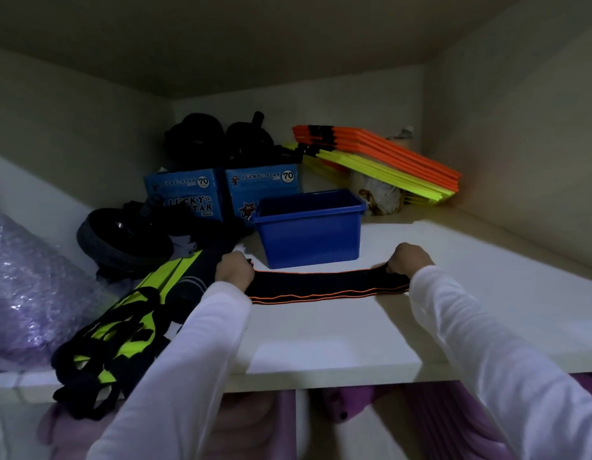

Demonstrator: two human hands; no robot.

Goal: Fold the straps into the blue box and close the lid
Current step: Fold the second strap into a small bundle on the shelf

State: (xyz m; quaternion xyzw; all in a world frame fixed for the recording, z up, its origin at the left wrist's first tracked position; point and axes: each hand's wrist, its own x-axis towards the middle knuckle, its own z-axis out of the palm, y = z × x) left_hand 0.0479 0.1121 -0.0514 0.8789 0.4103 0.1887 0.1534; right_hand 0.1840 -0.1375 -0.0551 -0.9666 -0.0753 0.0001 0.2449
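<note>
Head view: a flat black fabric strap with orange edging (316,287) lies stretched along the white shelf board (321,336), just in front of the open blue plastic box (309,227) at twelve o'clock. The left hand (234,267), at nine o'clock of the strap, grips one end; the right hand (408,260), at three o'clock, grips the other. Two blue cardboard cartons (221,190) stand behind the box.

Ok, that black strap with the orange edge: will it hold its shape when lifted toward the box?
Probably not. The strap looks like flat woven fabric, lying limp on the shelf between the left hand and right hand, so it would likely sag. It seems light. The open blue box might slide if nudged.
</note>
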